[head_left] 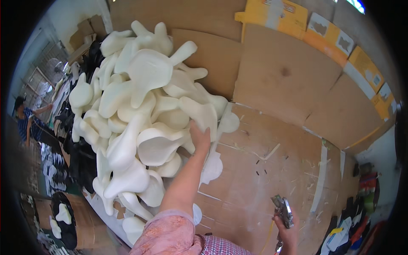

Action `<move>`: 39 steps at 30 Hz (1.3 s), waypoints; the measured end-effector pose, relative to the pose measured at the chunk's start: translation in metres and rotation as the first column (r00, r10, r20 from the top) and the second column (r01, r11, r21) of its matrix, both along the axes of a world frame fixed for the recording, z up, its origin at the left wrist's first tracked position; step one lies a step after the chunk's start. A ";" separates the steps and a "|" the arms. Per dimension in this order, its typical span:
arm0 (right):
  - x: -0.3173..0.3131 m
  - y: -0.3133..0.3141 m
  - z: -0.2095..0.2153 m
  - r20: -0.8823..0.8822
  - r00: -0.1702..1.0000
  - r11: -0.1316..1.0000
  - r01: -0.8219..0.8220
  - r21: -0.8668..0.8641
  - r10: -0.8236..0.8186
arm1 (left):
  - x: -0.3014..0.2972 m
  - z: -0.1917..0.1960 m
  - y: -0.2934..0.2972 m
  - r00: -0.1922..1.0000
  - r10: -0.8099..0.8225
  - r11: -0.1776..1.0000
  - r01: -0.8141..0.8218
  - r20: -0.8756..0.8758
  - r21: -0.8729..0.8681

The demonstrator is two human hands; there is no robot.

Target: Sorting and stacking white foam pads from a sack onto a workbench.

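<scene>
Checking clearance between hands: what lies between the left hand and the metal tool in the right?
Head view: mostly brown work surface, with a flat white patch near the left hand, well short of the metal tool.

Pale wall (78, 15), brown cardboard panels (293, 76)

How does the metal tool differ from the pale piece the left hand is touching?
The metal tool is shiny and silvery; the pale piece is matte cream. The tool looks smaller and narrower, the piece broad and rounded. The tool is gripped in the right hand; the piece lies on the pile at the left hand.
</scene>
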State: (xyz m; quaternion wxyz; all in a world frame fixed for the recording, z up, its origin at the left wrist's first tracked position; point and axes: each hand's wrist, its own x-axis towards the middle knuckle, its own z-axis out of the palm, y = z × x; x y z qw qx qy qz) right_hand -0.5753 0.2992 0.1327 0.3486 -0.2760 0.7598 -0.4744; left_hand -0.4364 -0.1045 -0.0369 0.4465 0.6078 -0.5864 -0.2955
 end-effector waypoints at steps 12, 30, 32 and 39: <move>0.029 0.007 -0.012 -0.029 0.986 0.983 -0.166 -0.074 0.165 | 0.216 0.296 -0.025 0.157 -0.133 0.988 0.103 -0.979 -0.118; -0.043 0.143 -0.057 0.108 0.983 0.947 -0.172 0.272 0.148 | 0.056 0.032 0.292 0.655 -0.650 0.663 0.242 0.385 0.708; -0.060 0.152 -0.073 0.133 0.972 0.978 -0.203 0.048 0.195 | 0.035 0.021 0.284 0.614 -0.632 0.675 0.137 0.473 0.725; -0.069 0.165 -0.047 -0.017 0.978 0.977 -0.208 0.036 0.209 | 0.081 0.005 0.278 0.546 -0.710 0.685 0.388 0.445 0.617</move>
